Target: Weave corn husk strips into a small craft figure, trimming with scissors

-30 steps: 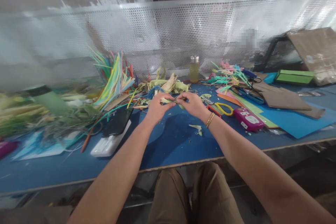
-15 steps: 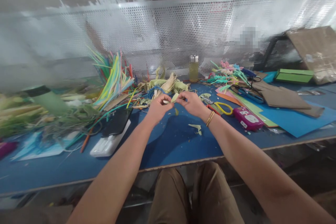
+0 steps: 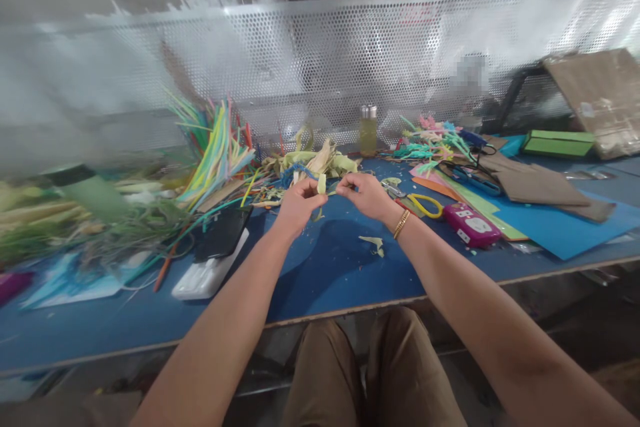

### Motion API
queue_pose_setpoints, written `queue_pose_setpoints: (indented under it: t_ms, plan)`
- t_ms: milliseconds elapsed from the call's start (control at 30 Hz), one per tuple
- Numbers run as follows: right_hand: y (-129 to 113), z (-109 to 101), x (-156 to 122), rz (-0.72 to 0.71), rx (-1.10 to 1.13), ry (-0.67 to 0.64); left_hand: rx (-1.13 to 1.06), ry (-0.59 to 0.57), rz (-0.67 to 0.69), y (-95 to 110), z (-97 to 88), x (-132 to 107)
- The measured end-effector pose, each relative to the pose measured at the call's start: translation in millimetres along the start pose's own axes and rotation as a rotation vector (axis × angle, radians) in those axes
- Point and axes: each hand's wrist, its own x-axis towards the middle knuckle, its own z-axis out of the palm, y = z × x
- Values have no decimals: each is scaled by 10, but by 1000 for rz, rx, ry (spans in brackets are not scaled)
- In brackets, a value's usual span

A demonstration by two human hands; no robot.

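Tabletop (image 3: 350,287), blue, spreads beneath two hands. The left hand (image 3: 299,207) pinches a pale green strip (image 3: 321,184); the right hand (image 3: 367,195) appears to pinch its thin end. Between them, the strip runs crosswise, its broad part upright, nearer the left hand.

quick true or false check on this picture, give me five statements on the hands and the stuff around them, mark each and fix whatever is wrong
1. The left hand holds a pale green strip. True.
2. Both wrists are bare. False: a gold bracelet is on the right one.
3. The black flat object lies partly over a white object. True.
4. The bottle lies on its side. False: the metal-capped bottle stands upright.
5. A yellow loop handle lies beside the magenta device. True.
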Motion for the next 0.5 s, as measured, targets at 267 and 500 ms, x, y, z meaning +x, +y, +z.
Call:
queue_pose_setpoints:
  t_ms: [267,500]
  plan:
    - [11,-7,-6,11,2,7,23,-14,8,-29,-14,-5]
    - [66,7,0,77,88,166,338,203,210,-26,-63,20]
